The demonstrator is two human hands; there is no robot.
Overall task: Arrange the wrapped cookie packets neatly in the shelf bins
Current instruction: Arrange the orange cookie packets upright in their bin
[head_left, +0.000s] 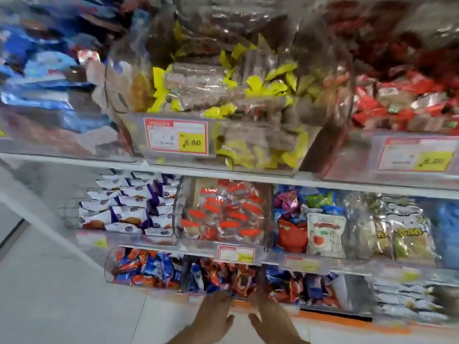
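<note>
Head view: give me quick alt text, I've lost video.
The left hand and right hand reach open-fingered to the front of the lowest bin of blue and orange cookie packets. Above, blurred shelves hold more bins of wrapped snacks.

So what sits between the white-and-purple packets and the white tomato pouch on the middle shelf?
A clear bin of red-labelled wrapped packets, then a red pouch; the head view shows both.

Packets (223,219) in bins (250,263), bins on shelves (248,176)
</note>
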